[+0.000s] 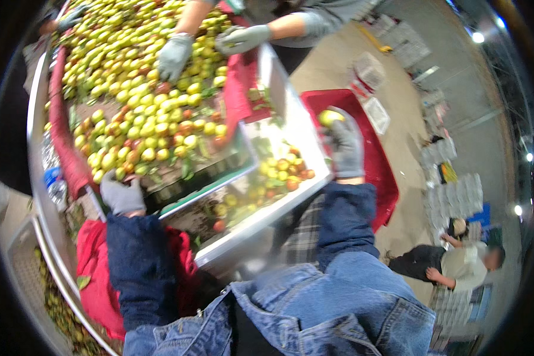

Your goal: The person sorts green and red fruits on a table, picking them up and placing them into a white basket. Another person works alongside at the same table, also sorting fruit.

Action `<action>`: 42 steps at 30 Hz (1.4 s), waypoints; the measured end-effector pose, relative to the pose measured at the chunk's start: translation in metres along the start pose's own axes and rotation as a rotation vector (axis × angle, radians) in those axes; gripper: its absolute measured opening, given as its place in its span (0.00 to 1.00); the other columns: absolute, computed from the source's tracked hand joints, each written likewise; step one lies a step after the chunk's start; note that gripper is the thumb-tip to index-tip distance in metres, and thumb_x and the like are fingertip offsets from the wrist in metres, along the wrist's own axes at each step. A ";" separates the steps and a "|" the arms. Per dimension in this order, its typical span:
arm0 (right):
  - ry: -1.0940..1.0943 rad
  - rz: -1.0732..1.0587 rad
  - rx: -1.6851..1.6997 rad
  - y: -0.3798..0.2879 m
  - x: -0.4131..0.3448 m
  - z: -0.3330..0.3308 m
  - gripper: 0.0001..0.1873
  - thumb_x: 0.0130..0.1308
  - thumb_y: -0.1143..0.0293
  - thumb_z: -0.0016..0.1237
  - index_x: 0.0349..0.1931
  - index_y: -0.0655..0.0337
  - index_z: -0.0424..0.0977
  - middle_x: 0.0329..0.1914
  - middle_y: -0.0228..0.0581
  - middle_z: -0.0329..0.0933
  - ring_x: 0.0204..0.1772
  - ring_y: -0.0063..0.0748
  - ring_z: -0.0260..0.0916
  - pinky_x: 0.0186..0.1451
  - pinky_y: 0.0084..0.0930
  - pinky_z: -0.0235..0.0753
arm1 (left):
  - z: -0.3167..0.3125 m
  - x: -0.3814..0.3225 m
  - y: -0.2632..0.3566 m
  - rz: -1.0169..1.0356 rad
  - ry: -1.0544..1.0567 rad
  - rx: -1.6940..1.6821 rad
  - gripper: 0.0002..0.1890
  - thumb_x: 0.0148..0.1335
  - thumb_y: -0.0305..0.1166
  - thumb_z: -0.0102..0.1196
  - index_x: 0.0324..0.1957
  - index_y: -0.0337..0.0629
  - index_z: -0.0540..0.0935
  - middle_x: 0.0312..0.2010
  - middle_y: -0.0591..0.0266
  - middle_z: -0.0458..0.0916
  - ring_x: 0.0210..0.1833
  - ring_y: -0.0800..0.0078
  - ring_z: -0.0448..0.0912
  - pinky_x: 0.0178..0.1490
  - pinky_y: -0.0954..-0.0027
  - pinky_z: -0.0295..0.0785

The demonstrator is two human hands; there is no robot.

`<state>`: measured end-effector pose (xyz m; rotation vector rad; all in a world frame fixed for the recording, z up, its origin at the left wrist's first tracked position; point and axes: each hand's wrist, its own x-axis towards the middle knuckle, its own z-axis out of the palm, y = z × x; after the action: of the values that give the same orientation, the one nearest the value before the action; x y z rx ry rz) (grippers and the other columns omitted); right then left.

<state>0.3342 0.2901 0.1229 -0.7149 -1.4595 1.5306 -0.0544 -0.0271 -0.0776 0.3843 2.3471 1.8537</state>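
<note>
A heap of yellow-green and reddish fruit, apparently fresh jujubes (147,115), covers the sorting table, with loose leaves among it. At the heap's near left edge is my left hand (123,193) in a grey glove. Its fingers curve beside a reddish fruit; whether they grip it is unclear. My right hand (347,144), also gloved and somewhat blurred, holds a yellow-green jujube (330,117) above a red plastic crate (378,178). Between my hands, more yellow and red jujubes (285,169) lie in a white-edged metal trough (267,224).
Across the table, a co-worker's two gloved hands (175,58) reach into the fruit. Another gloved hand (73,18) shows at the far left. A plastic bottle (55,187) stands by the left rim. Red cloth (95,276) hangs near my left sleeve. Another person (458,262) is at right.
</note>
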 end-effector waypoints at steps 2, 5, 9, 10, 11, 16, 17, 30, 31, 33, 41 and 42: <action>0.353 -0.068 -0.484 0.021 0.008 -0.062 0.16 0.58 0.71 0.59 0.48 0.61 0.77 0.34 0.33 0.78 0.30 0.19 0.73 0.32 0.15 0.73 | -0.004 -0.004 0.003 0.242 0.009 0.050 0.20 0.48 0.21 0.61 0.45 0.37 0.74 0.38 0.55 0.79 0.38 0.69 0.78 0.33 0.69 0.76; -0.024 0.237 -1.672 0.046 0.018 -0.133 0.28 0.55 0.55 0.57 0.51 0.65 0.75 0.45 0.53 0.79 0.46 0.47 0.78 0.49 0.36 0.78 | -0.001 -0.009 0.020 -0.203 0.079 -0.168 0.18 0.53 0.24 0.55 0.47 0.37 0.71 0.42 0.57 0.74 0.45 0.64 0.75 0.46 0.61 0.76; 0.187 -0.332 -1.170 0.056 0.040 -0.063 0.18 0.62 0.72 0.47 0.52 0.66 0.74 0.53 0.51 0.75 0.52 0.44 0.76 0.54 0.34 0.77 | 0.008 -0.008 0.058 -0.685 0.376 -1.213 0.13 0.61 0.35 0.49 0.47 0.45 0.72 0.49 0.60 0.73 0.54 0.63 0.71 0.56 0.54 0.72; -0.022 -0.150 -0.558 0.063 0.041 -0.011 0.16 0.62 0.79 0.43 0.51 0.66 0.74 0.51 0.43 0.76 0.51 0.35 0.75 0.53 0.29 0.76 | 0.010 -0.009 0.067 -0.742 0.413 -1.180 0.14 0.61 0.37 0.50 0.47 0.46 0.73 0.49 0.61 0.73 0.54 0.63 0.71 0.58 0.54 0.69; -0.272 -0.189 -0.617 0.066 0.045 0.045 0.15 0.63 0.78 0.45 0.50 0.65 0.74 0.48 0.37 0.76 0.49 0.26 0.74 0.51 0.24 0.74 | 0.008 -0.012 0.075 -0.756 0.393 -1.154 0.15 0.61 0.40 0.50 0.48 0.47 0.73 0.49 0.62 0.73 0.55 0.63 0.71 0.59 0.54 0.67; -0.689 -0.379 -1.222 0.121 0.029 0.268 0.30 0.60 0.58 0.52 0.60 0.62 0.64 0.52 0.57 0.69 0.57 0.55 0.66 0.57 0.43 0.68 | 0.009 -0.018 0.089 -0.746 0.456 -1.141 0.14 0.60 0.38 0.51 0.47 0.47 0.73 0.47 0.62 0.71 0.54 0.66 0.68 0.59 0.57 0.65; -0.652 -0.376 -1.328 0.122 0.019 0.278 0.32 0.62 0.57 0.48 0.63 0.63 0.59 0.52 0.58 0.68 0.57 0.57 0.66 0.57 0.44 0.68 | 0.010 -0.017 0.087 -0.762 0.471 -1.174 0.15 0.60 0.37 0.52 0.48 0.47 0.73 0.48 0.63 0.70 0.54 0.66 0.68 0.59 0.57 0.65; -1.202 -0.664 -1.081 0.125 -0.015 0.357 0.27 0.55 0.60 0.52 0.56 0.54 0.66 0.56 0.54 0.65 0.54 0.57 0.66 0.51 0.47 0.72 | 0.011 -0.022 0.075 -0.696 0.535 -0.997 0.12 0.57 0.29 0.52 0.45 0.45 0.73 0.40 0.61 0.71 0.42 0.70 0.73 0.42 0.73 0.73; -1.302 -0.357 -1.058 0.119 -0.018 0.351 0.30 0.58 0.58 0.51 0.62 0.46 0.61 0.60 0.55 0.64 0.55 0.57 0.69 0.52 0.49 0.74 | 0.012 -0.019 0.078 -0.801 0.620 -1.094 0.11 0.56 0.37 0.54 0.41 0.48 0.76 0.36 0.62 0.72 0.43 0.70 0.74 0.41 0.75 0.72; -1.371 -0.164 -1.237 0.101 -0.019 0.335 0.23 0.63 0.56 0.49 0.58 0.47 0.67 0.52 0.50 0.69 0.50 0.51 0.75 0.44 0.44 0.78 | 0.011 -0.017 0.085 -0.883 0.621 -1.163 0.11 0.55 0.39 0.53 0.40 0.50 0.77 0.38 0.64 0.74 0.44 0.72 0.75 0.44 0.72 0.72; -1.304 -1.018 -0.698 0.126 -0.022 0.431 0.22 0.55 0.59 0.56 0.50 0.53 0.72 0.52 0.45 0.68 0.56 0.52 0.63 0.60 0.46 0.66 | -0.001 -0.022 0.093 -0.601 0.359 -1.415 0.18 0.62 0.47 0.45 0.47 0.48 0.77 0.44 0.59 0.77 0.48 0.68 0.75 0.50 0.69 0.71; -1.318 -0.985 -0.746 0.129 -0.022 0.436 0.23 0.55 0.57 0.56 0.51 0.52 0.72 0.53 0.44 0.68 0.58 0.52 0.62 0.60 0.46 0.66 | -0.002 -0.023 0.092 -0.598 0.318 -1.492 0.18 0.63 0.46 0.44 0.47 0.47 0.77 0.44 0.58 0.77 0.49 0.68 0.75 0.50 0.69 0.71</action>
<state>-0.0616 0.0747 0.0561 0.8369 -2.7638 0.4939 -0.0222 -0.0158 0.0112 -0.7040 0.4658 2.6460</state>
